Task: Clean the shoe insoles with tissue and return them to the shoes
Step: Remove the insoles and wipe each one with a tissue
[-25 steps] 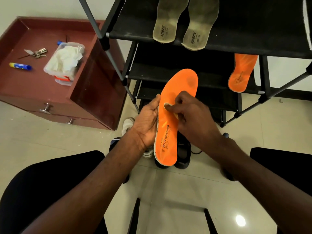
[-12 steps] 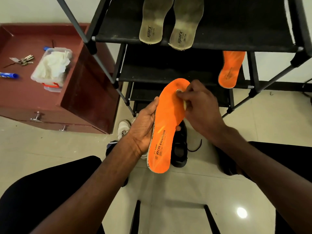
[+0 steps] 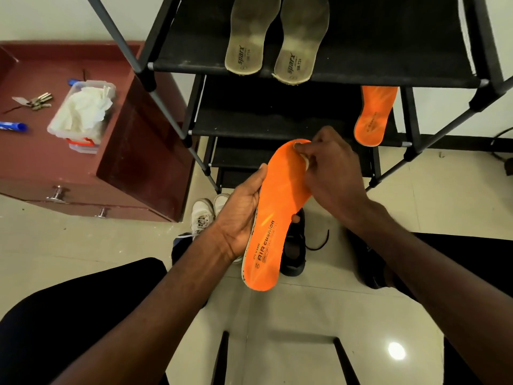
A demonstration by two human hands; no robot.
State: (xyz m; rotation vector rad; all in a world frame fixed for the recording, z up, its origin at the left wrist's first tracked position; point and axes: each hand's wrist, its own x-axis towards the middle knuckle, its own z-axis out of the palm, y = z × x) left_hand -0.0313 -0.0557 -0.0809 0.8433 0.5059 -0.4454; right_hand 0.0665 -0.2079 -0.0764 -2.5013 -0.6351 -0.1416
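I have the orange insole [image 3: 280, 207] up in front of me, toe end away from me, heel toward my lap. My left hand [image 3: 238, 215] grips it along its left edge at mid-length, thumb lying up the rim and one fingertip showing past the right edge. My right hand [image 3: 333, 173] is curled at the toe end, pinching a small wad of tissue [image 3: 305, 161] against the insole's upper right part. Just below my hands, a black shoe [image 3: 294, 245] sits on the floor, and a white shoe [image 3: 202, 215] lies to the left of my left hand. Beyond my right hand, a second orange insole [image 3: 374, 115] rests on the rack shelf [image 3: 263, 118]; two grey insoles [image 3: 277, 37] lie on the shelf above. Far left of my left hand, a clear tub of tissues [image 3: 83, 112] stands on the red worktop [image 3: 33, 151].
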